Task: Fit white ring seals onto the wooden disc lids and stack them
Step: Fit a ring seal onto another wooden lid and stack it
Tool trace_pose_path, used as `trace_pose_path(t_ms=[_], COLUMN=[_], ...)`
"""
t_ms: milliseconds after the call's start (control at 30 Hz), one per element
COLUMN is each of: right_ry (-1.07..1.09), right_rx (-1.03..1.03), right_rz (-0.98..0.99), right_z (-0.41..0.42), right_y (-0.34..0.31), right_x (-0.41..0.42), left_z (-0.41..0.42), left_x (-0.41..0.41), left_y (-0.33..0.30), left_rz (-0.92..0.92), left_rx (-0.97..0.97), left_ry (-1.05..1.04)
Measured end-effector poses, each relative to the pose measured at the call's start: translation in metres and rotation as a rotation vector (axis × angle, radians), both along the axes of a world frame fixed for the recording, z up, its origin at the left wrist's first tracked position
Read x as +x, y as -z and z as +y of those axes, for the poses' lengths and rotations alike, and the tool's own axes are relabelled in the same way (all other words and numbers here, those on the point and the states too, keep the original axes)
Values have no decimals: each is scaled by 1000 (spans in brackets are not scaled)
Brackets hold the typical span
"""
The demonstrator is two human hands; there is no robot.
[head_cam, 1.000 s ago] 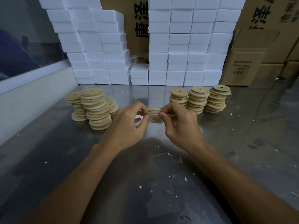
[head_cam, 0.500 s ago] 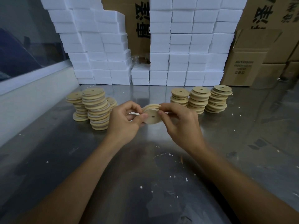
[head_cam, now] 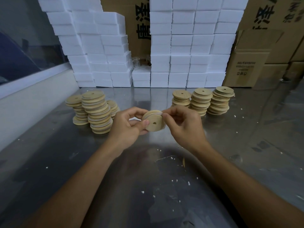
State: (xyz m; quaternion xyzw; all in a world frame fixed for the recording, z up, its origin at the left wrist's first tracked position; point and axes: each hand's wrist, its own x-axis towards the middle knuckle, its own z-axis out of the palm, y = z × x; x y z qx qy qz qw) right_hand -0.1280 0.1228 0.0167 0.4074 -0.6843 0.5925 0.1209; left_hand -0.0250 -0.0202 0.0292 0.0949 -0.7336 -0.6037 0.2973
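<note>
Lid (head_cam: 154, 123) tilted up more, both hands' fingers (head_cam: 166, 116) pinching rim

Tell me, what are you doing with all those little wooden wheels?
A person's left hand and right hand both hold one round wooden disc lid with a centre hole above the shiny metal table, working a white ring seal round its edge. Leaning stacks of discs with white seals stand left; neater stacks of wooden discs stand right.

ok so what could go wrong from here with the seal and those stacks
1. The white seal shows only along the lid's upper edge, so it may seat unevenly or roll off.
2. The left stacks lean already; adding another lid could topple them.
</note>
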Motion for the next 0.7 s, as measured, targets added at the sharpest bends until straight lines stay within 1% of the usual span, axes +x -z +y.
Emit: trace_pose_path(t_ms=[133,200,333,433,700], right_ry=[-9,5,21,15,-39], right_rx=[69,83,52,64,-5], right_rz=[29,-3,-101,-124,-187], right_z=[3,3,1,0,2], right_y=[0,1,2,1,-5], right_x=[-1,-1,0,0,1], left_z=[0,2,3,1,0], left_x=[-1,-2,-4,-4,-4], left_y=[3,5,7,7,6], left_rz=[-3,-5,-4,-15,-18], left_rx=[44,50,121,152,284], left_ry=[-20,-25,-37,-28,19])
